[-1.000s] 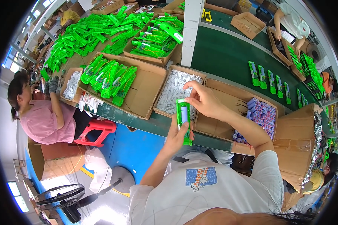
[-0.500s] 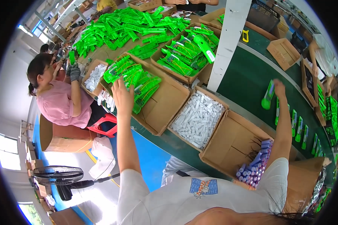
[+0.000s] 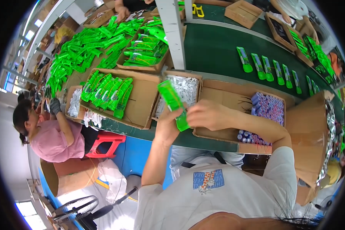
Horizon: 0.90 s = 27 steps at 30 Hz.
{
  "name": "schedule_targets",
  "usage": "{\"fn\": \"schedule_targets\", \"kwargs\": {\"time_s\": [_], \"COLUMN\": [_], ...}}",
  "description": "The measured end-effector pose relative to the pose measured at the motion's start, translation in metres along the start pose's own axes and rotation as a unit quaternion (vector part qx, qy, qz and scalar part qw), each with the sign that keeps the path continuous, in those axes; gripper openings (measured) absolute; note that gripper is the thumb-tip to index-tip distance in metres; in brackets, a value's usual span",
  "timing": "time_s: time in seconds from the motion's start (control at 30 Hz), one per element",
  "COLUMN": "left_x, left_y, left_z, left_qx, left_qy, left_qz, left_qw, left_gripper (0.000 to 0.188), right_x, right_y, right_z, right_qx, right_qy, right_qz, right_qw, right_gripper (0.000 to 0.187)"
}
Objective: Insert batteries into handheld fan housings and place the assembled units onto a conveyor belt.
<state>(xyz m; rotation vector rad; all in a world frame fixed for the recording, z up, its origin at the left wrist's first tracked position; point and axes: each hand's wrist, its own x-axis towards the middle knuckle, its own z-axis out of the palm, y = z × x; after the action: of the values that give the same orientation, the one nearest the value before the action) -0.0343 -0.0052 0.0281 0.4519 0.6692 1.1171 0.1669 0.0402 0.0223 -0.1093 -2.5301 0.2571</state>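
Observation:
In front of my chest, my left hand (image 3: 167, 125) is closed around a green plastic casing (image 3: 169, 94), long and flared at one end, held tilted over the boxes. My right hand (image 3: 209, 115) meets the casing's lower part with fingertips pinched together; whatever is between them is too small to make out. Behind the casing stands a box of small white plastic parts (image 3: 184, 87). To its left, a cardboard box (image 3: 143, 82) holds several green casings with wires (image 3: 110, 94). On the right, purple cylindrical cells with wires (image 3: 267, 109) fill one side of another carton (image 3: 222, 92).
Green casings (image 3: 76, 51) are heaped at the far left. A grey post (image 3: 171, 32) rises beyond the boxes. Several finished-looking green pieces (image 3: 268, 69) lie in a row on the green belt (image 3: 214, 46). A person in pink (image 3: 55, 140) sits at left; a tall carton (image 3: 308, 130) stands right.
My left hand has left the box of casings and come in front of me with one. My right hand has let go of the green piece on the belt and joined it.

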Motion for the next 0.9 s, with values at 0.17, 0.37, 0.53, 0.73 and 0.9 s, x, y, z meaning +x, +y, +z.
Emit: {"fn": "schedule_targets", "kwargs": {"time_s": [0.17,0.37,0.53,0.73,0.9], "left_x": [-0.009,-0.016,-0.019,-0.026,-0.031], "left_y": [-0.039,-0.057,-0.053,-0.065,-0.078], "left_z": [0.006,0.005,0.009,0.015,0.023], "left_qx": [0.22,0.132,0.145,0.182,0.18], "left_qy": [-0.008,0.032,0.0,-0.101,-0.142], "left_qz": [0.19,0.087,0.065,0.007,-0.054], "left_qw": [0.957,0.987,0.987,0.978,0.972], "left_gripper": [0.056,0.053,0.029,0.031,0.035], "right_x": [0.014,0.012,-0.048,-0.158,-0.086], "right_y": [-0.038,-0.059,-0.054,-0.036,-0.064], "right_z": [-0.011,0.008,-0.028,-0.074,-0.063], "right_qx": [0.434,-0.046,-0.131,-0.276,-0.26], "right_qy": [0.144,0.202,0.074,-0.244,0.032], "right_qz": [0.428,0.252,0.362,0.421,0.308], "right_qw": [0.78,0.945,0.92,0.829,0.915], "right_gripper": [0.013,0.016,0.022,0.019,0.033]}}
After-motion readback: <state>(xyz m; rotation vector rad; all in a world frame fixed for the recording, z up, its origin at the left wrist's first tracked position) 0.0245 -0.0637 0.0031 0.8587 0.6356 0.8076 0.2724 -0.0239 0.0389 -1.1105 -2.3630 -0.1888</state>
